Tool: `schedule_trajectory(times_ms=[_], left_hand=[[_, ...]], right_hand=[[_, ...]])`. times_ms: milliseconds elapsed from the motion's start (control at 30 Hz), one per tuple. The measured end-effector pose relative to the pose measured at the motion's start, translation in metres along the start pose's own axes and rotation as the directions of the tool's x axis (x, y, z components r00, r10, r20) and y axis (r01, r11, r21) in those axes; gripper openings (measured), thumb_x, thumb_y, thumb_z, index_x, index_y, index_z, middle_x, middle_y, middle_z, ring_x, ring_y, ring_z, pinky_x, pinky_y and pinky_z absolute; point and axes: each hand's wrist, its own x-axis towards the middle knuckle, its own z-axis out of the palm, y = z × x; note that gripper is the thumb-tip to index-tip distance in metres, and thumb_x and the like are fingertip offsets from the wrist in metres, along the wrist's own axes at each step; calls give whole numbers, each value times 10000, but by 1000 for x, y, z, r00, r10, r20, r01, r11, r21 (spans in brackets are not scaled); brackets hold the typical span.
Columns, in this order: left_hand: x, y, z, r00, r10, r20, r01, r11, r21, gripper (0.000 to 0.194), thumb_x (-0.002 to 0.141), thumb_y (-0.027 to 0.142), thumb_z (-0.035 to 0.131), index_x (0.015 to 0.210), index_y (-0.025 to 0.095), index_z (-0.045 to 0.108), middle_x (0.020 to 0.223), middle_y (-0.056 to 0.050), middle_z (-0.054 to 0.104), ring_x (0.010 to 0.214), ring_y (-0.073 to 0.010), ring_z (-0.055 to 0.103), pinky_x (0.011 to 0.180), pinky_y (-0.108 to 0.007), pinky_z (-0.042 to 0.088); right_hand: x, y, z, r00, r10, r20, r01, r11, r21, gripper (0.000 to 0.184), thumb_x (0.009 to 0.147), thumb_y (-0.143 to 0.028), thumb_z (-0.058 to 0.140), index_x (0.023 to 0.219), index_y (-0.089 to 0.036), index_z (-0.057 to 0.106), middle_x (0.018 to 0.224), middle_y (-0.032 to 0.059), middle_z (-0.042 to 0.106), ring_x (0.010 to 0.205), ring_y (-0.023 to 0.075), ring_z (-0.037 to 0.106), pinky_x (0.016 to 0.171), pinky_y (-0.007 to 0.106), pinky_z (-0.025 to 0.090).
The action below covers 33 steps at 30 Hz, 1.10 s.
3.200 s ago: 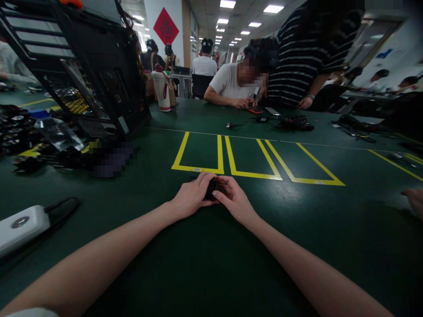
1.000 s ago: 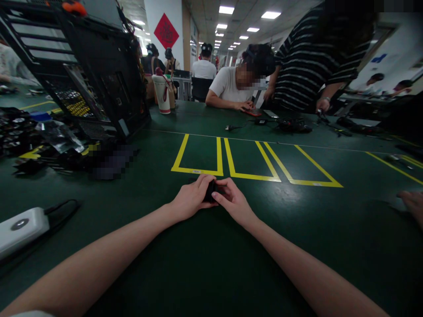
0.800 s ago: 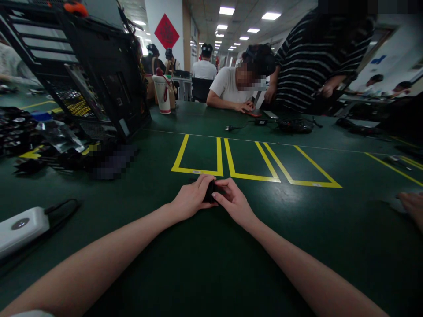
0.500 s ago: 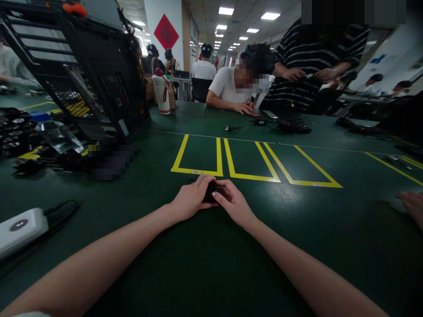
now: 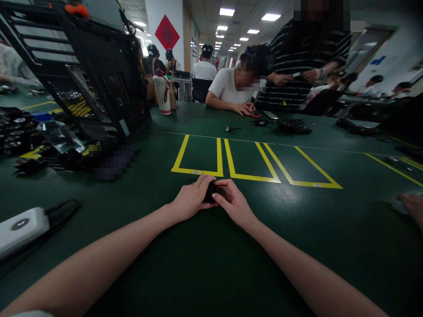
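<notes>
My left hand (image 5: pixel 192 198) and my right hand (image 5: pixel 233 201) meet on the green table (image 5: pixel 205 264), just below the yellow taped boxes (image 5: pixel 198 154). Between them sits a small black object (image 5: pixel 210 192), gripped from both sides with curled fingers. Most of the object is hidden by my fingers, so I cannot name it more closely. Both forearms lie stretched out over the table toward it.
A black open computer case (image 5: pixel 95 70) leans at the back left above piled black parts (image 5: pixel 39 145). A white power bank (image 5: pixel 20 229) with a black cable lies at the near left. Cables (image 5: pixel 291 127) and co-workers are across the table; another person's hand (image 5: pixel 413 204) is at the right edge.
My hands have kept their grip on the black object in the same spot. The standing person in the striped shirt has straightened up and brought both hands together.
</notes>
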Motion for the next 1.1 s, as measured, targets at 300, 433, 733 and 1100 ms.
schedule_trajectory(times_ms=[300,433,733,1100], left_hand=[[0,-1,2,1000,14,-15,-13,1000,10,587,762,348,614,1202,211,251,1202,-83,431,904,-203,580,692,-330,520],[0,-2,3,1000,10,-17,-10,1000,6,597,764,366,607,1212,212,242,1206,-86,429,908,-203,583,703,-334,516],[1,-2,3,1000,-6,-5,6,1000,-4,594,768,381,599,1212,224,237,1217,-85,430,920,-213,590,709,-356,519],[1,-2,2,1000,-2,-2,2,1000,9,591,763,352,608,1206,214,243,1202,-90,430,881,-201,588,689,-338,514]], right_hand=[[0,1,0,999,17,29,-18,1000,24,237,821,-259,529,1050,-233,476,1097,45,534,1053,192,538,889,398,472],[0,1,0,1000,-16,12,16,999,40,180,817,-247,532,991,-242,488,1071,30,530,1025,183,550,868,381,489],[0,0,-1,1000,-2,-8,2,1000,-24,285,821,-247,526,1100,-252,466,1141,39,520,1091,191,513,924,404,457],[0,3,2,999,-33,-5,34,998,44,235,807,-213,541,1032,-248,487,1077,26,536,1058,174,536,896,365,484]])
